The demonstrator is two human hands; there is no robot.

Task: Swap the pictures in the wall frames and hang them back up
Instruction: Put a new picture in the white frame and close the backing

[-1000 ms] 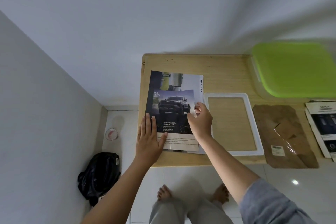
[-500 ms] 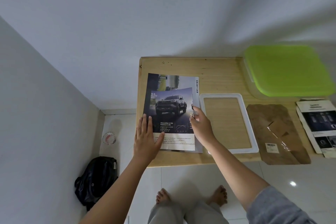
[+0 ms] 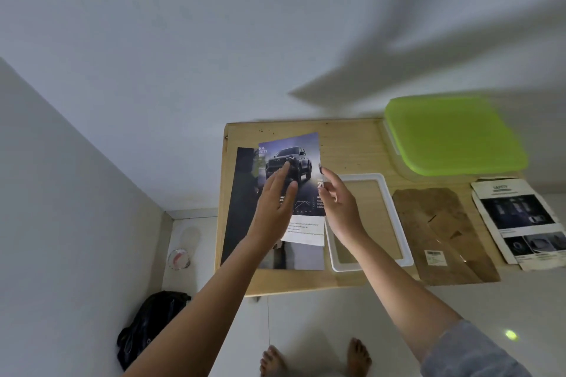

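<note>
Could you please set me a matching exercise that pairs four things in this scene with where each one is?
Things:
1. car picture
2. white frame
3. green lid
4. black bag

Places:
A. on the floor
B. at the far right of the table
C. lying flat on the table, empty
D. pinched at its edge by the right hand

Pairs: 1-D, 2-C, 3-B, 4-A.

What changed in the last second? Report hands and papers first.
The truck picture slid toward the table's far edge and tilted, uncovering the dark sheet under it. The left hand moved from the sheet's near corner to over the picture, fingers straight; the right hand still pinches its right edge. White frame, brown board, green lid and leaflet stayed put.
</note>
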